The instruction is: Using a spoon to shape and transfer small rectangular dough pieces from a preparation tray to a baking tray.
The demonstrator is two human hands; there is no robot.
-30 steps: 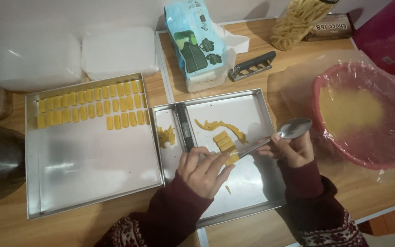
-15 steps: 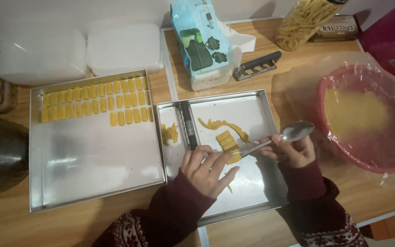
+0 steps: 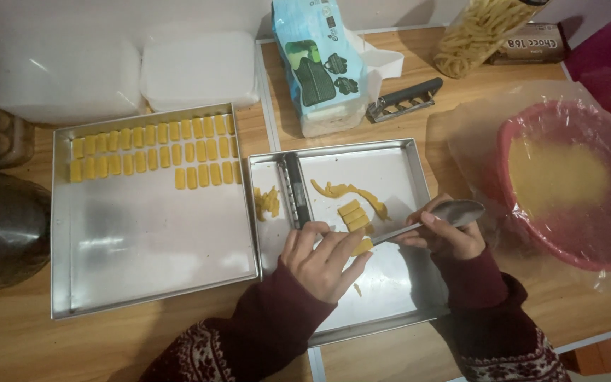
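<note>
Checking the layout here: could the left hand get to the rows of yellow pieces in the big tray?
Probably yes: the left hand sits beside the big tray, and nothing stands before the yellow pieces.

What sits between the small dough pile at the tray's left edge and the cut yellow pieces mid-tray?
In the head view, a dark ridged cutter bar lies between the dough pile and the cut pieces, on the small tray.

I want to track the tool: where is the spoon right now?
In the head view, the spoon is in the right hand, over the smaller tray's right edge, beside the covered pink bowl.
</note>
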